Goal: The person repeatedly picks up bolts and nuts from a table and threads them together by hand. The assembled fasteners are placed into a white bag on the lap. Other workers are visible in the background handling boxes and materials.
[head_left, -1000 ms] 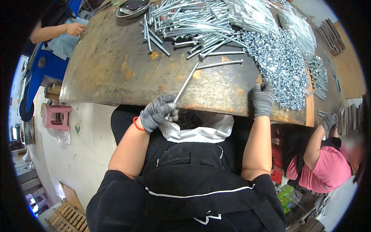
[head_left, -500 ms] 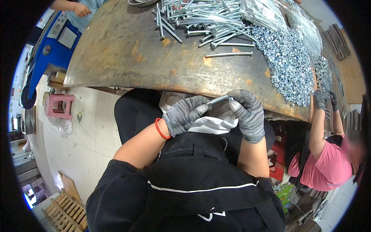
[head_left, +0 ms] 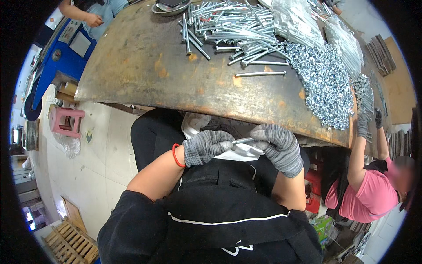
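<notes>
Your left hand (head_left: 203, 147), in a grey knitted glove, pinches one end of a short visible stretch of metal bolt (head_left: 242, 141) between thumb and fingers. Your right hand (head_left: 281, 149), gloved alike, curls over the bolt's three o'clock end, gripping it; those fingers hide what sits there. The bolt spans between your hands, just off the table's near edge and above a white bag (head_left: 241, 153) at your lap. A red band (head_left: 177, 155) circles your left wrist.

From your hands, a lone bolt (head_left: 260, 74) lies crosswise on the worn table (head_left: 145, 88) at twelve o'clock, with a heaped pile of bolts (head_left: 237, 22) beyond it. A round metal dish (head_left: 169, 12) stands at eleven, a clear plastic bag (head_left: 296, 22) at one, and a spread of shiny nuts (head_left: 325, 83) at two. A co-worker in pink (head_left: 369, 191) sits between three and four, arms stretched toward the table. A pink stool (head_left: 67, 122) stands on the floor at nine.
</notes>
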Demonstrator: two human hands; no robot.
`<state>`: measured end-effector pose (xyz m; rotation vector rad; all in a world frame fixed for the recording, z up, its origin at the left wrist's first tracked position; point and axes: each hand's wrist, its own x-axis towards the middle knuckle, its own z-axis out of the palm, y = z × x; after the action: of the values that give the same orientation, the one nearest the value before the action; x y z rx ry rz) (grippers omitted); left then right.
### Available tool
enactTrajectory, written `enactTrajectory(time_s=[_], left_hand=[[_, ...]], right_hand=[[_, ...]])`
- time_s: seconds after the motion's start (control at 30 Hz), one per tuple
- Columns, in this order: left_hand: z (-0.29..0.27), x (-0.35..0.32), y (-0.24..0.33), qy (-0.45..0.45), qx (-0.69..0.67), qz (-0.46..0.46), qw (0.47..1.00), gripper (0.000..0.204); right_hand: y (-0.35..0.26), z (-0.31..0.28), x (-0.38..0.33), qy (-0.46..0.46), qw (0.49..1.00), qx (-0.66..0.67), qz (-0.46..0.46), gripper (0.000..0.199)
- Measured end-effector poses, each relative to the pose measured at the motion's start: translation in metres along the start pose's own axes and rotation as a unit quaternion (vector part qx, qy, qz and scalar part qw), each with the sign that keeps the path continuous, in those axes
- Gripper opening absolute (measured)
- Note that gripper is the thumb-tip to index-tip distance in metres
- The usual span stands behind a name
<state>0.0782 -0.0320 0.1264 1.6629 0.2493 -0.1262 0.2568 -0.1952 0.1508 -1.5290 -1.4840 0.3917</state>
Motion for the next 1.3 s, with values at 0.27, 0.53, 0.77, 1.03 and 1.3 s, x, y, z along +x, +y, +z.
enactTrajectory(time_s=[0.27, 0.53, 0.77, 1.03, 1.3], left_hand=[[0.021, 0.011, -0.015, 0.087, 0.154, 0.088, 0.98, 0.03], [-0.003, 0.036, -0.036, 0.236, -0.153, 0.037, 0.959, 0.022], [0.012, 0.041, -0.053, -0.016, 0.206, 0.058, 0.977, 0.028], [0.014, 0.078, -0.078, 0.007, 0.217, 0.053, 0.975, 0.034], [0.011, 0.108, -0.145, -0.091, 0.41, -0.162, 0.893, 0.048]], right_hand=[[0.007, 0.018, -0.01, 0.096, 0.983, -0.022, 0.155, 0.036], [-0.013, 0.043, -0.005, 0.094, 0.933, 0.327, 0.116, 0.073], [0.032, 0.027, -0.051, 0.07, 0.972, 0.078, 0.211, 0.022], [0.059, 0.054, -0.05, 0.103, 0.921, 0.118, 0.357, 0.016], [0.107, 0.046, -0.076, 0.102, 0.947, -0.047, 0.302, 0.034]])
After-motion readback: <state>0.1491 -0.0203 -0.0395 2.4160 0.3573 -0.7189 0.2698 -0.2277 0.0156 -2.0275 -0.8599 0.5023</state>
